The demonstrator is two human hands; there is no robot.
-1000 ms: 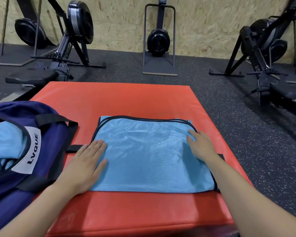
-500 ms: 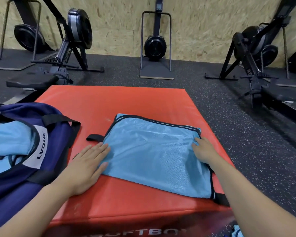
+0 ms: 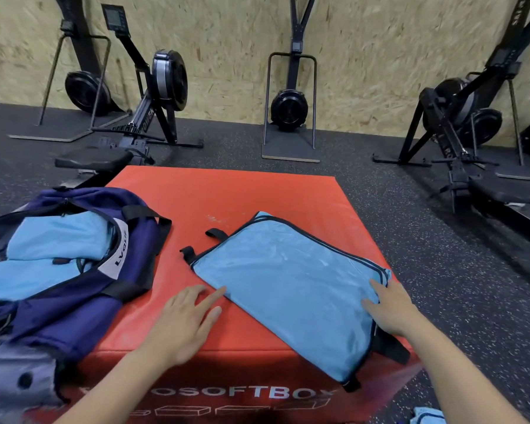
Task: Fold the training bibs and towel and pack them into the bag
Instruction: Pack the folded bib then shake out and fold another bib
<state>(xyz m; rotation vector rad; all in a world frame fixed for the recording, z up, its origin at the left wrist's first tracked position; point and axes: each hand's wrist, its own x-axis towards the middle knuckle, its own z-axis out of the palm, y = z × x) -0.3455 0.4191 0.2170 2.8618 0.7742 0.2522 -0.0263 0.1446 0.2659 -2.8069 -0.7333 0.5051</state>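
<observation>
Folded light-blue training bib (image 3: 291,289), black-trimmed, lies askew on red soft plyo box (image 3: 227,194), near corner overhanging front edge. Right hand (image 3: 389,307) flat on bib's right edge, fingers straight, gripping nothing. Left hand (image 3: 184,319) flat on box, fingers spread, index tip touching bib's left edge. Navy bag (image 3: 74,270) open at left, blue fabric already inside. Step judged: fold done, bib ready for transfer. Next move calls for gripping both edges, lifting without unfolding, carrying left into bag opening
</observation>
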